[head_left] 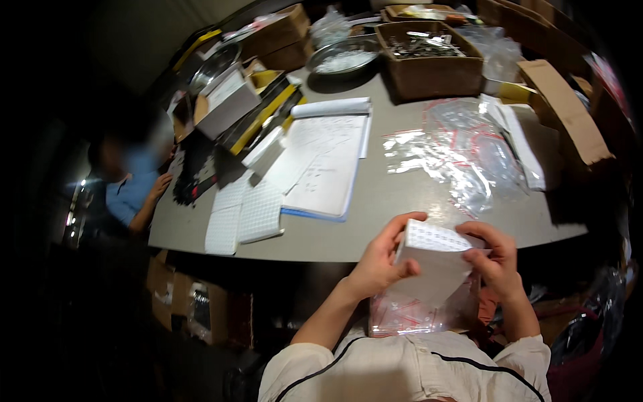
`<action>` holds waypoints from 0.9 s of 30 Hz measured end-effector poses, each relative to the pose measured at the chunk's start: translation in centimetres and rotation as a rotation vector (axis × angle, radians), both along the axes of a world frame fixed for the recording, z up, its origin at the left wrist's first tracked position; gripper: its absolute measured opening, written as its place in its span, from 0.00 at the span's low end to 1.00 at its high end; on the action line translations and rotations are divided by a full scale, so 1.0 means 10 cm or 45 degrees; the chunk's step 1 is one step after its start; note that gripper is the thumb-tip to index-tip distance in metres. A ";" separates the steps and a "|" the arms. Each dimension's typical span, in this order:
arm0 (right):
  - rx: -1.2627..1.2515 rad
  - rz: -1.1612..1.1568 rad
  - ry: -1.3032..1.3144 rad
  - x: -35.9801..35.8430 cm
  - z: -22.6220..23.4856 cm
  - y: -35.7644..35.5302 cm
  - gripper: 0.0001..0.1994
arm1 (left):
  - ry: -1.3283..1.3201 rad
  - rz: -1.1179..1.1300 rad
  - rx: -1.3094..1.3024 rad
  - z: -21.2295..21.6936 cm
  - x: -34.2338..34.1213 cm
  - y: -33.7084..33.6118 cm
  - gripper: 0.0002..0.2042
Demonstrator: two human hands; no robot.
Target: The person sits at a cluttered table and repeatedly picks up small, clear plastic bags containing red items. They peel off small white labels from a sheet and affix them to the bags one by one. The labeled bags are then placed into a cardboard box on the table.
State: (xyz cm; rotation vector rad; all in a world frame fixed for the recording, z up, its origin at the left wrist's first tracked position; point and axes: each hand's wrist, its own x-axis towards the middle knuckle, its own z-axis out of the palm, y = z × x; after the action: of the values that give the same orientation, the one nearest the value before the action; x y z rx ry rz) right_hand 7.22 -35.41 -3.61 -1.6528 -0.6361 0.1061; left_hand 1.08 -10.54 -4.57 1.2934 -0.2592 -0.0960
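Between my two hands, above my lap, is a stack of white sheets (435,268) with a small repeating print on its upper face. My left hand (385,264) is closed round the left side of the stack, thumb in front and fingers behind. At the right corner my right hand (494,258) pinches the stack's edge, its thumb and fingers bent together. Under the stack, near my waist, lies a clear plastic pack with red marks (402,313). Beyond my hands, clear plastic bags with red edges (462,157) are spread on the grey table (321,238).
An open notebook (328,157) lies left of centre, beside white patterned sheets (261,211). At the back stand a box of metal parts (429,74) and a round metal bowl (343,60). A person in blue (130,194) sits at the far left. Cardboard (566,110) stands right.
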 end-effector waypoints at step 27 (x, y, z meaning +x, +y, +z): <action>-0.025 0.185 -0.167 0.04 0.21 0.07 0.26 | 0.011 0.290 -0.135 0.05 -0.16 0.23 0.17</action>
State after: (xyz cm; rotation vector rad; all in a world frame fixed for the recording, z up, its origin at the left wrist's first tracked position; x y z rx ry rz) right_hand 7.64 -34.67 -1.49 -1.6412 -0.8573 0.1099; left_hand -0.49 -8.23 -4.04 1.2085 -0.1072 0.1047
